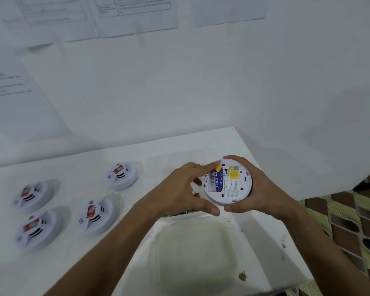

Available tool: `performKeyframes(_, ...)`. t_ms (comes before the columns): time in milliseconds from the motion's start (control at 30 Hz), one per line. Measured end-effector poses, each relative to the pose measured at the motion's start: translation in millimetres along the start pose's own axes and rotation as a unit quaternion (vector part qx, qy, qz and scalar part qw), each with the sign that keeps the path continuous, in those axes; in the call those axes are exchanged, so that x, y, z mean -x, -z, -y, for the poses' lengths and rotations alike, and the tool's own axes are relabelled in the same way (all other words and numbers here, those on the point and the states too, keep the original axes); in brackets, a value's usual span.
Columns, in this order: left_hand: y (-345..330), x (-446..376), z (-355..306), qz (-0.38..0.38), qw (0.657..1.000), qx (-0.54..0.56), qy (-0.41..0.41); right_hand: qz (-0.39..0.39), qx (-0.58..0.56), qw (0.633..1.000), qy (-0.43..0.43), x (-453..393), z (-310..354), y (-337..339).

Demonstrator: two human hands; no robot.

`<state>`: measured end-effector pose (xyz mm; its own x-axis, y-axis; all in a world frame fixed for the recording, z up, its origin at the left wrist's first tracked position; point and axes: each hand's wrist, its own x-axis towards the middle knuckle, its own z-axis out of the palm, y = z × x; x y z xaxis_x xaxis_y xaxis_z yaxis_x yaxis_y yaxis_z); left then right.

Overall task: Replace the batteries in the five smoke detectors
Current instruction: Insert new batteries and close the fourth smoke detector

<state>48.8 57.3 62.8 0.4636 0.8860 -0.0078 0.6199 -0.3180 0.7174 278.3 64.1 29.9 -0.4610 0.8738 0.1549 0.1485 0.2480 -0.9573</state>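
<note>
Right hand [259, 189] cups the upturned smoke detector [229, 182] by its rim above the table [137, 154] — light, rigid plastic; left hand's [179, 193] fingertips seemingly press the slippery blue battery [218, 180] into its bay — rim-hold suits

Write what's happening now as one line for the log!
right hand: holds detector, back up | left hand: fingers at blue battery in compartment | four other detectors: on table
</note>
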Motion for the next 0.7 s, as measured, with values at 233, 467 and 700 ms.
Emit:
performKeyframes(233,-7,4,6,-0.016,0.999,0.021,-0.034,0.020,0.019,1.000,-0.008,1,5,-3)
performKeyframes(467,-11,2,12,-0.016,0.998,-0.019,-0.059,0.014,0.002,1.000,-0.023,2,-3,-1)
performKeyframes(700,16,-30,31,-0.100,0.991,0.079,0.052,-0.014,-0.007,0.999,-0.044,2,-9,7)
